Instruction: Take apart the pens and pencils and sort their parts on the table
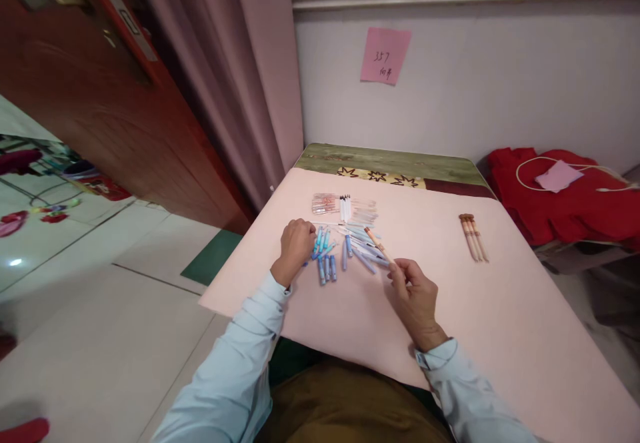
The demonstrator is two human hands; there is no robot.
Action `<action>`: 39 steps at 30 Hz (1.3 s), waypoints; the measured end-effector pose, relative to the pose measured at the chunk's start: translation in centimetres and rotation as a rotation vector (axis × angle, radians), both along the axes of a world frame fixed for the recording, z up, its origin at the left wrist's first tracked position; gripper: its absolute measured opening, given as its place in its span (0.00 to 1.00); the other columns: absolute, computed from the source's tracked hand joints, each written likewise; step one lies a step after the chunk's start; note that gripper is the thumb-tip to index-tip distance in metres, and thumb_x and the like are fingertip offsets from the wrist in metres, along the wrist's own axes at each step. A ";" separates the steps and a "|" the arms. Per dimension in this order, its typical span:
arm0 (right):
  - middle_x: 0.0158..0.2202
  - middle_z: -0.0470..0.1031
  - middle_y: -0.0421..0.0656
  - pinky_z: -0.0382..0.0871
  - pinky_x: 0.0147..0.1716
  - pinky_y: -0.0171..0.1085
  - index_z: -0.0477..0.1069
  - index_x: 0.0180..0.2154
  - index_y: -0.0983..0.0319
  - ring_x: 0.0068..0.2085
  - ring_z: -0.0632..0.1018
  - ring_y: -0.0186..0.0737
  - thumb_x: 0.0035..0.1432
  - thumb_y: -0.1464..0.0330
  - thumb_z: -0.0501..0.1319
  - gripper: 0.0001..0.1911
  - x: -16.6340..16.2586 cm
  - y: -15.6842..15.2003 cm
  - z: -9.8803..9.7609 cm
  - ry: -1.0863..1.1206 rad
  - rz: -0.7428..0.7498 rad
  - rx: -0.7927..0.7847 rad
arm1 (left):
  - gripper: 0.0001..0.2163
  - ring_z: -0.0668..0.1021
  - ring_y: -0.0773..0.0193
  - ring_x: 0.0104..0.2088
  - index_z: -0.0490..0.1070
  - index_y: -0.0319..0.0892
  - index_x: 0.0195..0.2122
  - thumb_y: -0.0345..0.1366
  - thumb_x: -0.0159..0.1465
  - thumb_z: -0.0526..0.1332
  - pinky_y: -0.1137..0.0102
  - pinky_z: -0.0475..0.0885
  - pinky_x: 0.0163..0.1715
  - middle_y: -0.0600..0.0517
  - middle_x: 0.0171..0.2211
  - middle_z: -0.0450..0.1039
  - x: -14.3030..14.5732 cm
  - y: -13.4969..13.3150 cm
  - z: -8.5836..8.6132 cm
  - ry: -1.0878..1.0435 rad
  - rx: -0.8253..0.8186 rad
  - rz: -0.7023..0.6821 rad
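A heap of blue pens and caps (345, 249) lies in the middle of the pink table cover (450, 296). My left hand (295, 246) rests curled at the heap's left side, its fingers closed among the blue pieces; what they grip is hidden. My right hand (413, 289) pinches the lower end of an orange pen (377, 244), which slants up and left over the heap. Three orange pens (473, 236) lie side by side at the right. Clear pen parts and white refills (343, 206) lie behind the heap.
The table stands against a white wall with a pink note (384, 55). A red cloth with a white cable (565, 189) sits to the right. A curtain (250, 83) and a wooden door (100, 96) are at the left, over a tiled floor.
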State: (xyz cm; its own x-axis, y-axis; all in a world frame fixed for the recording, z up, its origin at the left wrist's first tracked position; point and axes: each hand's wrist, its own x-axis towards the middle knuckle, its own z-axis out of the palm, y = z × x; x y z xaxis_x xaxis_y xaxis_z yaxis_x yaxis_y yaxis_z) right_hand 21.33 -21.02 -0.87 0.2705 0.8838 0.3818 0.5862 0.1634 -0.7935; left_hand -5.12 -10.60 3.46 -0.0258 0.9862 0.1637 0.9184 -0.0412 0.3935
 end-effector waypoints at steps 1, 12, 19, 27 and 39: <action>0.26 0.78 0.39 0.66 0.27 0.31 0.75 0.39 0.61 0.25 0.76 0.33 0.64 0.55 0.58 0.17 0.0 0.0 0.0 -0.002 0.003 0.001 | 0.05 0.76 0.53 0.42 0.76 0.42 0.28 0.30 0.57 0.60 0.62 0.67 0.45 0.44 0.34 0.76 -0.1 0.0 0.0 -0.070 0.042 0.012; 0.24 0.75 0.37 0.64 0.26 0.30 0.74 0.37 0.61 0.23 0.72 0.31 0.65 0.57 0.58 0.15 0.0 0.4 -0.1 0.010 0.010 0.020 | 0.13 0.81 0.64 0.32 0.69 0.39 0.41 0.42 0.61 0.64 0.66 0.77 0.37 0.50 0.33 0.75 10.1 -1.1 -2.2 -1.667 -0.019 -0.049; 0.22 0.72 0.36 0.61 0.24 0.30 0.75 0.36 0.61 0.21 0.68 0.30 0.64 0.57 0.58 0.15 -0.1 0.5 -0.2 -0.015 0.013 0.008 | 0.17 0.82 0.64 0.32 0.73 0.36 0.45 0.45 0.61 0.64 0.66 0.78 0.37 0.48 0.32 0.77 10.6 -1.4 -2.8 -1.701 -0.041 -0.059; 0.21 0.70 0.36 0.59 0.23 0.30 0.75 0.35 0.61 0.20 0.66 0.30 0.63 0.56 0.58 0.16 -0.3 0.5 0.0 -0.010 0.012 -0.023 | 0.18 0.82 0.64 0.31 0.74 0.36 0.45 0.45 0.61 0.65 0.66 0.79 0.36 0.48 0.31 0.77 10.2 -1.2 -3.0 -1.674 -0.061 -0.079; 0.19 0.65 0.34 0.58 0.21 0.29 0.75 0.33 0.61 0.19 0.62 0.28 0.61 0.58 0.61 0.13 -0.5 0.5 -0.2 -0.069 0.013 0.026 | 0.15 0.80 0.67 0.31 0.76 0.38 0.44 0.43 0.61 0.64 0.72 0.76 0.32 0.50 0.32 0.77 10.1 -1.2 -3.3 -1.600 -0.020 -0.100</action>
State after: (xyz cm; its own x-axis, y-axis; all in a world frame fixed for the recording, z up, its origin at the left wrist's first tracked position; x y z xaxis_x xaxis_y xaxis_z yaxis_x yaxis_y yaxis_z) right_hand 20.86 -20.51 -1.03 0.2315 0.8766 0.4219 0.6372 0.1911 -0.7467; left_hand 4.98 -11.75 0.12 -0.0883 0.9959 0.0204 -0.4253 -0.0562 0.9033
